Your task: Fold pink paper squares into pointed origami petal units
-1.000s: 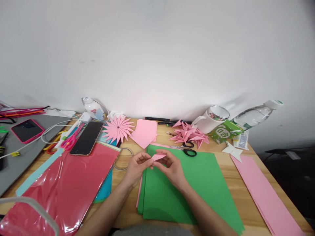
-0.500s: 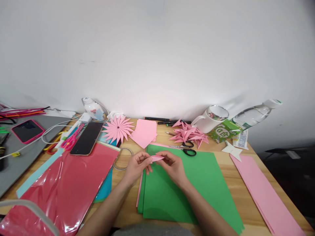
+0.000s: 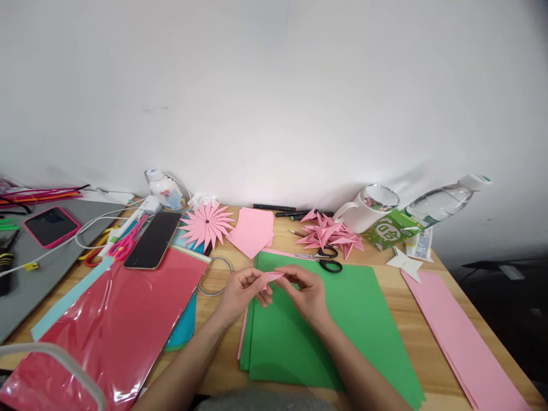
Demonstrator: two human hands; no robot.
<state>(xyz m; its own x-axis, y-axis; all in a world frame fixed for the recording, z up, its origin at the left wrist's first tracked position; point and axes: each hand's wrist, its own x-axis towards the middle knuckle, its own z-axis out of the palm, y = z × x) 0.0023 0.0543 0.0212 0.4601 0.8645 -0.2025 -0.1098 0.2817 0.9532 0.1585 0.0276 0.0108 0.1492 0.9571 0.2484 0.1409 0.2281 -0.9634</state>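
Observation:
A small folded piece of pink paper (image 3: 274, 276) is pinched between my two hands, above the upper left of a stack of green paper (image 3: 338, 331). My left hand (image 3: 244, 291) grips its left end, thumb on top, and hides part of it. At the right tip, my right hand (image 3: 306, 291) holds it between thumb and fingers. Behind my hands lie pink paper squares (image 3: 252, 228), a pink paper pinwheel flower (image 3: 206, 222) and a heap of folded pink paper pieces (image 3: 329, 233). Black-handled scissors (image 3: 329, 265) rest at the green stack's back edge.
Left are a red paper pack (image 3: 124, 319), a black phone (image 3: 153, 240) and pink scissors (image 3: 126, 245). A white mug (image 3: 363, 208), a green box (image 3: 387, 228) and a tilted water bottle (image 3: 445, 200) stand back right. Pink paper strips (image 3: 458, 337) lie at the right edge.
My fingers have shifted slightly, and my hands are a little closer together on the pink paper. Less of it shows between them. The view has moved very slightly.

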